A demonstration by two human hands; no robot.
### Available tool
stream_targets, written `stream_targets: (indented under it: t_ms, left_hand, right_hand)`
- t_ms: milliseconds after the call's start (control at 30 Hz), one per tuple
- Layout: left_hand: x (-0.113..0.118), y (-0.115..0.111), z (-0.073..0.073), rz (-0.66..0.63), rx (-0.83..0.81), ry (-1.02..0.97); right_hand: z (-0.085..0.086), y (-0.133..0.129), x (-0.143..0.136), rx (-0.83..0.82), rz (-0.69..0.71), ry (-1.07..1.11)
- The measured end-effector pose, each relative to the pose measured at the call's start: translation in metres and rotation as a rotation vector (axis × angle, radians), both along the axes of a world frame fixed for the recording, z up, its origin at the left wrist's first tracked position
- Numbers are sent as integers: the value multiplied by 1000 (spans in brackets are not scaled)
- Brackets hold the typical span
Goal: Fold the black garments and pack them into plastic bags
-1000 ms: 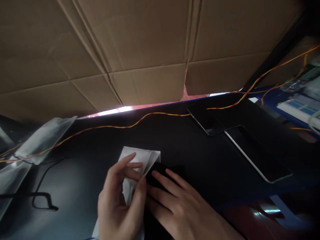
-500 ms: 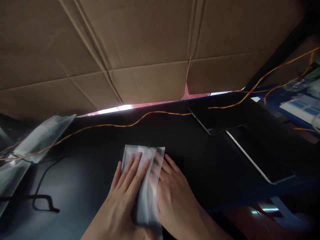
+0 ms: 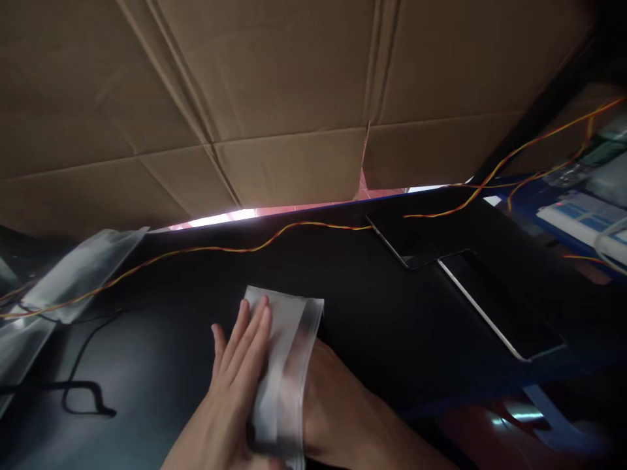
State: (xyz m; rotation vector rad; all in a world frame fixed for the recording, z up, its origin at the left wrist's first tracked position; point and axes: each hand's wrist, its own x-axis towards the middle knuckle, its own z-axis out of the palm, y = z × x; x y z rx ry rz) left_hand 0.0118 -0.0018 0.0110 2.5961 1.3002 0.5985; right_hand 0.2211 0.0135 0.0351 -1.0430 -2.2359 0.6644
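Note:
A frosted clear plastic bag (image 3: 281, 352) with a pale flat sheet or layer inside it lies in the lower middle, over the black tabletop. My left hand (image 3: 232, 378) rests along the bag's left side, its fingers stretched out on the surface and its thumb near the bottom edge of view. My right hand (image 3: 337, 405) is at the bag's right edge, partly behind the see-through flap. Its fingers are hidden or blurred by the plastic, so their grip does not show.
Two dark phones (image 3: 499, 307) lie at the right. A twisted red-yellow wire (image 3: 235, 249) crosses the black table (image 3: 186, 339). Several more plastic bags (image 3: 83, 271) and eyeglasses (image 3: 93, 398) are at the left. Cardboard (image 3: 289, 78) stands behind; a white box (image 3: 582, 222) sits far right.
My left hand has shifted slightly left across the bag, its fingers closer together. My right hand's fingertips, seen before beyond the bag's edge, have drawn back behind the plastic.

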Motion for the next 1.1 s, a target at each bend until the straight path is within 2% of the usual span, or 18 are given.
stream_targets:
  t_ms: [67, 133, 233, 300, 433, 533, 633, 700, 800, 867, 933, 1033, 1100]
  left_hand:
    - [-11, 2, -2, 10, -2, 0]
    - [-22, 5, -6, -18, -8, 56]
    - [-26, 7, -14, -53, -10, 174]
    - [-20, 5, -18, -47, 6, 212]
    - [-3, 1, -19, -5, 42, 220]
    - [-2, 0, -16, -15, 36, 208]
    - [-7, 3, -16, 0, 41, 219]
    - [-10, 4, -18, 12, 54, 228]
    - [-8, 6, -19, -4, 94, 239]
    - [-6, 7, -20, -23, 111, 255]
    - [-4, 7, -21, -37, 114, 266]
    - [-2, 7, -20, -37, 103, 260]
    - [-4, 7, -18, -34, 91, 242]
  right_hand:
    - [12, 2, 18, -106, 86, 115]
    - [17, -2, 42, -143, 88, 100]
    - [7, -11, 66, -104, 76, -53]
    - [-8, -17, 64, -66, 57, -141]
    - [-32, -20, 31, 25, -68, -150]
    - [-30, -16, 21, 15, -64, -73]
    - [-19, -17, 42, -53, 13, -56]
    - [-18, -24, 63, -22, -57, -87]
    - [-27, -34, 80, 36, -259, -199]
    - [-33, -36, 76, 27, -296, -260]
    - [-36, -34, 62, -2, -265, -274]
    - [-33, -26, 41, -52, -205, -258]
    - [-30, -23, 37, -62, -184, -262]
